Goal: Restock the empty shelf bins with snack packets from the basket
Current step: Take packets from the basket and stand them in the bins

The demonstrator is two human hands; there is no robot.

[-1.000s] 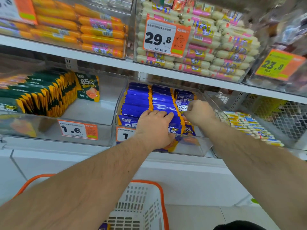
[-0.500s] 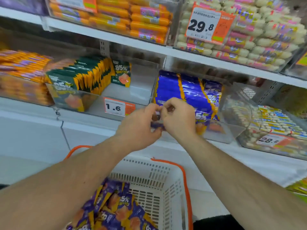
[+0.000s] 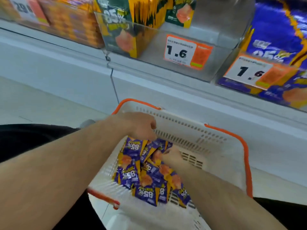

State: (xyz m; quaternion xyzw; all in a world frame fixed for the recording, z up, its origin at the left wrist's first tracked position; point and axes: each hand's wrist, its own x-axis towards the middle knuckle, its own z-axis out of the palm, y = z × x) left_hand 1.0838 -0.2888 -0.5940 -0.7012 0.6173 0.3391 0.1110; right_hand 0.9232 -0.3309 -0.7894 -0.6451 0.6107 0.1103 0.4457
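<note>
Both hands are down in the white basket (image 3: 216, 146): the left hand (image 3: 136, 125) curls its fingers over the purple snack packets (image 3: 142, 180) heaped inside, the right hand (image 3: 172, 156) pinches one. Above, the clear shelf bin (image 3: 207, 30) holds a few green packets (image 3: 146, 12).

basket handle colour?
Orange handles on a white slotted basket; clear in the head view.

Both hands in the snack basket

Left hand (image 3: 137, 126) and right hand (image 3: 172, 156) reach among purple snack packets (image 3: 144, 185) in the white basket (image 3: 214, 146), below clear shelf bins (image 3: 207, 39).
</note>
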